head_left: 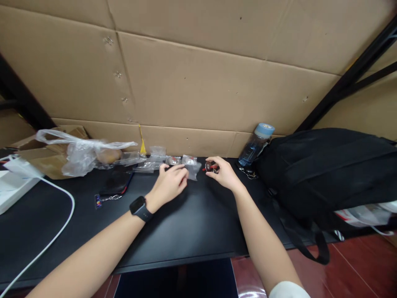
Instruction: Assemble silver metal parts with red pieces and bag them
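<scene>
My left hand (170, 183), with a black smartwatch (140, 208) on its wrist, rests on the black table (192, 223); its fingers pinch the edge of a small clear plastic bag (192, 169). My right hand (221, 173) is closed on a small round metal part with a red piece (211, 167), held just above the table to the right of that bag. More small clear bags with similar round parts (173, 160) lie along the cardboard wall behind my left hand.
A blue-capped water bottle (256, 145) and a large black backpack (325, 174) stand at the right. A crumpled plastic bag (83, 153), a black phone with keychain (114, 184), a white cable (58, 231) and a white box (12, 186) lie at the left. Keys (248, 171) lie by the bottle.
</scene>
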